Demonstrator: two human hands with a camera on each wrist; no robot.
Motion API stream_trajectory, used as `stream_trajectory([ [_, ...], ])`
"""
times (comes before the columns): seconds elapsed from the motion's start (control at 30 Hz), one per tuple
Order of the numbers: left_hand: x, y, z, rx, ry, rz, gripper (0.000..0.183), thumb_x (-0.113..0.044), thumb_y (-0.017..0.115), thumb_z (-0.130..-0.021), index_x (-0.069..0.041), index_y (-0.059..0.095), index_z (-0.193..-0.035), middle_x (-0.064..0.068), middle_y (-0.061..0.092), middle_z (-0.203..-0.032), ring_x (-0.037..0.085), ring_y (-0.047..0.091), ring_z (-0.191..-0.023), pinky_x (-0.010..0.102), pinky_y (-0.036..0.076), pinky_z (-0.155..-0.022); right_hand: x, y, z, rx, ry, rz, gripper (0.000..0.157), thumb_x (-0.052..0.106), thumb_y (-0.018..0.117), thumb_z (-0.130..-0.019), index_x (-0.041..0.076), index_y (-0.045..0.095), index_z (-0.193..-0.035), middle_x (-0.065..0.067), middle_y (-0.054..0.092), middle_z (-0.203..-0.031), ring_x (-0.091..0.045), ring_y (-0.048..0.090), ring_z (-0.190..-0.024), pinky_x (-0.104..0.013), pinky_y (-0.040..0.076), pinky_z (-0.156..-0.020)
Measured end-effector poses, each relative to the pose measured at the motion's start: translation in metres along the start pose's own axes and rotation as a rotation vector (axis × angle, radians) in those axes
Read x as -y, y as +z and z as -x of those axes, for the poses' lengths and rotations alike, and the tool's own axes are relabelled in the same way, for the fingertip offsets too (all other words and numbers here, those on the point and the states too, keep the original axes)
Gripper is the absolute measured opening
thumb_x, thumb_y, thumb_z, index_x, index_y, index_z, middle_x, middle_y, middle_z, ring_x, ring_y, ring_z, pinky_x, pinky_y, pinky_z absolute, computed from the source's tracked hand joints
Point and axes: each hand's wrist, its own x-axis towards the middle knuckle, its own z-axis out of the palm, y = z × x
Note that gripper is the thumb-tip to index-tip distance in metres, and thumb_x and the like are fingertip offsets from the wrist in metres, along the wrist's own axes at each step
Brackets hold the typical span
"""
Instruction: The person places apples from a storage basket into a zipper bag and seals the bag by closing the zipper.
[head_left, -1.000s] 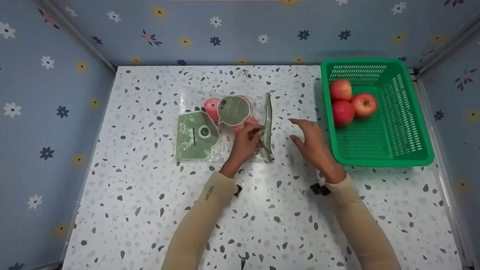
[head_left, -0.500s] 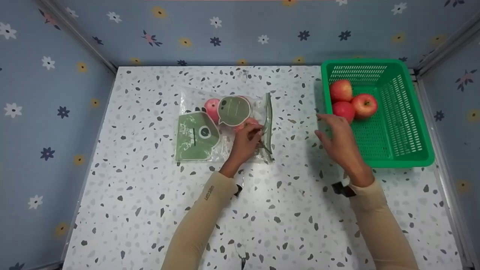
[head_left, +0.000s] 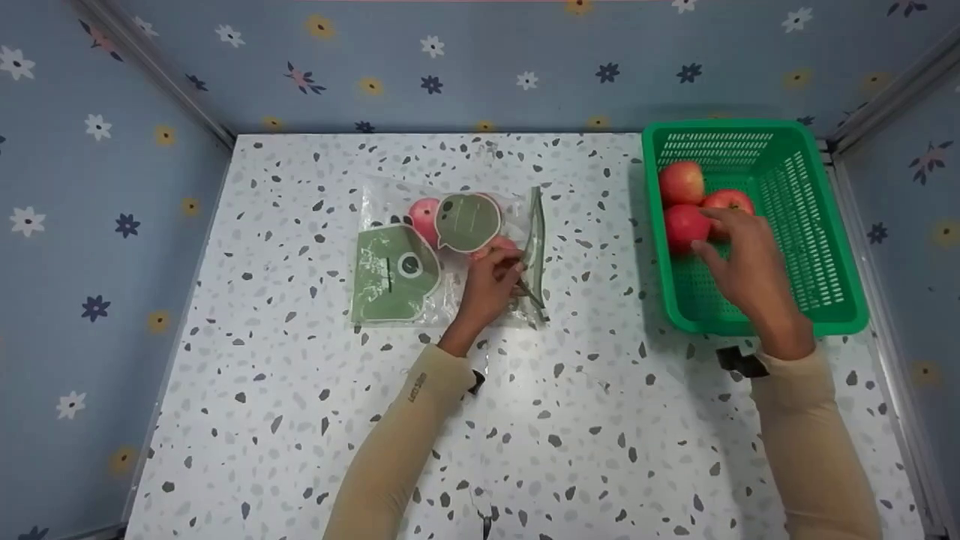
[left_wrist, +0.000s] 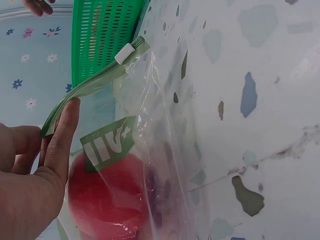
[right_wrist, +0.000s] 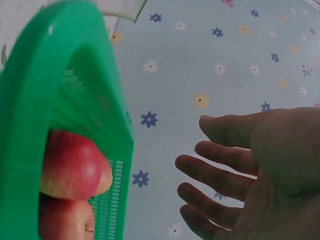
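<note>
While the zip edge of the clear bag (head_left: 397, 281) is pinched by the left hand (head_left: 489, 289), the right hand (head_left: 754, 262) is held widely spread above the green basket (head_left: 731, 124). Inside, the near red apple (head_left: 684, 227) is seen beside its thumb side, apparently untouched. Being probably firm, smooth and easily bruised, it should be grasped gently around its middle.

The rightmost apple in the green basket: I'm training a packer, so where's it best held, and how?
Hold the rightmost apple by its round sides, probably from above right: two other apples crowd its left, and the green basket is open-topped.
</note>
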Motion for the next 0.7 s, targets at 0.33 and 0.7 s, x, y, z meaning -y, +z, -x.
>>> stream_trajectory([
  [0.33,0.002,0.001,-0.001,-0.013,0.03,0.013,0.018,0.008,0.06,-0.103,0.012,0.066,-0.12,0.02,0.062,-0.108,0.02,0.066,-0.083,0.026,0.064,-0.066,-0.015,-0.014,-0.01,0.078,-0.006,0.125,0.046,-0.003,0.079,-0.092,-0.012,0.062,-0.134,-0.034,0.063,-0.133,-0.055,0.055,-0.12,-0.071,0.043,-0.1],
  [0.7,0.001,-0.001,0.0,-0.009,0.018,0.018,0.019,0.007,0.06,-0.103,0.012,0.067,-0.12,0.02,0.061,-0.11,0.029,0.068,-0.087,0.027,0.064,-0.067,-0.021,-0.03,-0.029,0.235,0.046,0.287,0.05,0.001,0.079,-0.093,-0.015,0.058,-0.135,-0.04,0.058,-0.133,-0.058,0.052,-0.121,-0.073,0.04,-0.104],
])
